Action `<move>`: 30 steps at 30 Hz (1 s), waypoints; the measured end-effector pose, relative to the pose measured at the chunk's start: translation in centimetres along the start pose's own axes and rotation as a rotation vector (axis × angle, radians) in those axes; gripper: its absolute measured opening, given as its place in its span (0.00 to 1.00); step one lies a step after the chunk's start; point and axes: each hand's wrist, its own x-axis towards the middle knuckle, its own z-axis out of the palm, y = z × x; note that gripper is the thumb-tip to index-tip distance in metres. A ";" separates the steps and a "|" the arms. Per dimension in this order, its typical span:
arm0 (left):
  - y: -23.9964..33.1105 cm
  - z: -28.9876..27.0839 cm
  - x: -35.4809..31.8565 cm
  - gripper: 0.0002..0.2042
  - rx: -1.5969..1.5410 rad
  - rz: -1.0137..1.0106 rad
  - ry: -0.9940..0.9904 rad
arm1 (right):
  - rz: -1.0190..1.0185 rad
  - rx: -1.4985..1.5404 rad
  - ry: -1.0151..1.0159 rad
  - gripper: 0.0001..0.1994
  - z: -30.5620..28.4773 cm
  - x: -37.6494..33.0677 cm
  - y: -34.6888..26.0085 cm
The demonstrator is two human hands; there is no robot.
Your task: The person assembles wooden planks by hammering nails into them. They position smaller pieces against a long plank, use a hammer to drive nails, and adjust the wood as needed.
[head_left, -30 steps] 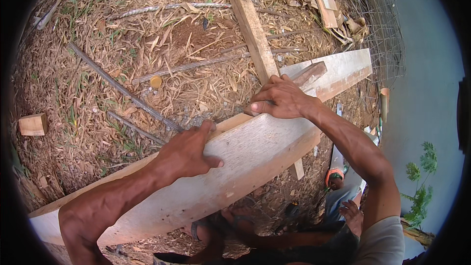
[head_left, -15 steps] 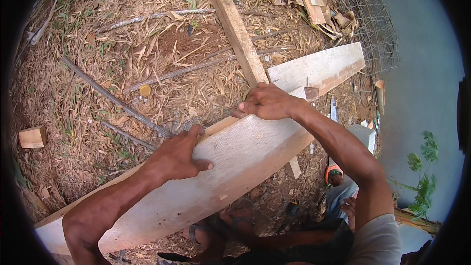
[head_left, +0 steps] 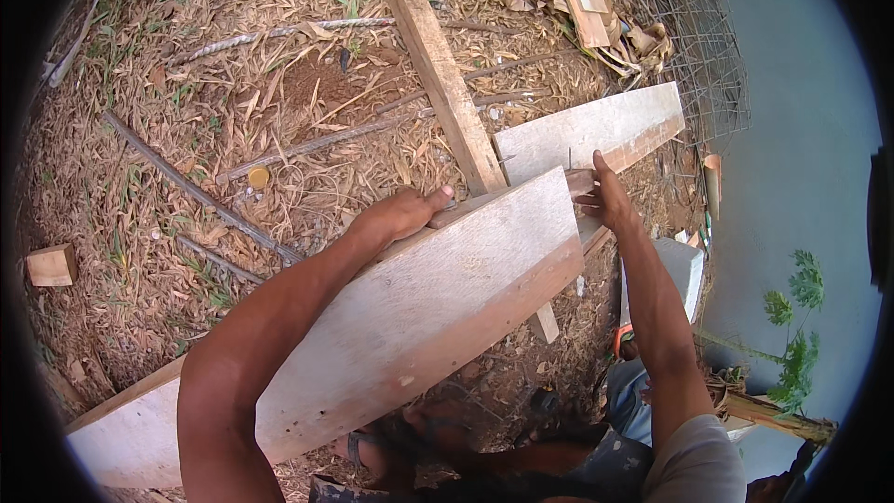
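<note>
Near board: a long pale plank (head_left: 419, 317), brownish along its lower edge, runs diagonally from lower left to its cut end just right of centre.
Left hand: the hand (head_left: 396, 216) lies at the plank's upper edge, thumb extended toward the upper right; the other fingers are largely hidden, so their grip cannot be told.
Right hand: the hand (head_left: 612, 200) is just beyond the plank's cut end, index finger raised apart, other fingers against a brown wooden block (head_left: 579, 183); whether they clamp it cannot be told.
Block: its visible end projects past the plank's cut end, between the two boards.
Far board: a second pale board (head_left: 596, 126) lies beyond, at upper right; a thin nail (head_left: 571, 158) stands in front of it.
Beam: a squared timber (head_left: 438, 65) slants from the top edge down toward the plank.
Ground: dry leaves surround metal rods (head_left: 191, 182), a yellow cap (head_left: 258, 177) and a wooden offcut (head_left: 52, 265).
Right margin: wire mesh (head_left: 717, 65) stands near a blue-grey wall (head_left: 801, 149).
</note>
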 end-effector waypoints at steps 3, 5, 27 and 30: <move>0.4 0.1 -0.4 0.47 -0.009 0.017 -0.051 | 0.012 0.261 -0.257 0.28 1.2 1.1 1.9; 0.5 0.1 -0.7 0.47 -0.049 0.023 -0.079 | 0.004 0.456 -0.193 0.26 2.1 1.6 2.4; 0.1 2.2 -0.1 0.42 0.030 -0.046 0.020 | -0.098 0.214 0.131 0.41 4.0 3.3 0.8; 0.2 2.5 -0.4 0.42 0.046 -0.037 0.048 | -0.063 0.280 0.135 0.42 4.2 3.8 0.6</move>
